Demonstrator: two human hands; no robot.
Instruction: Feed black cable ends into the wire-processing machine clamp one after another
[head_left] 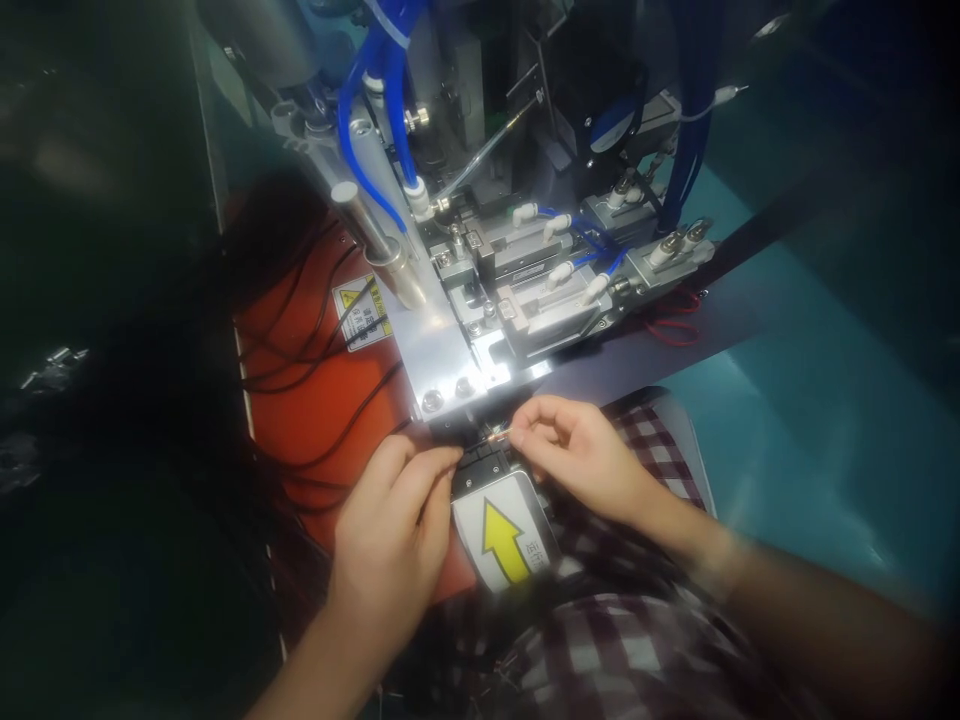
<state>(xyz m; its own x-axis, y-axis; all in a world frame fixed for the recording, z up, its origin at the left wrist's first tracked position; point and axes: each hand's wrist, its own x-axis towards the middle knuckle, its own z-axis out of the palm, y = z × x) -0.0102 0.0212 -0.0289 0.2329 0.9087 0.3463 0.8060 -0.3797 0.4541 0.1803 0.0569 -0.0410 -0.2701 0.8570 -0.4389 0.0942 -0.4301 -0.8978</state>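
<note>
My left hand (394, 535) is closed, thumb and forefinger pinched at the near side of the machine's black fixture block (480, 468). A thin dark cable seems to run from its fingertips toward the right. Just across from it, my right hand (581, 452) pinches a small, thin copper-coloured wire end (498, 437) over the block. The fingertips of both hands are a short gap apart. Below the block is a white plate with a yellow arrow (504, 540) pointing toward the machine.
Beyond my hands stands a metal machine with pneumatic cylinders (559, 310) and blue air hoses (397, 100). A bright metal plate (439, 365) overhangs the fixture. Several black cables (330, 450) lie across the red surface (277, 320) at left, near a warning label (361, 312).
</note>
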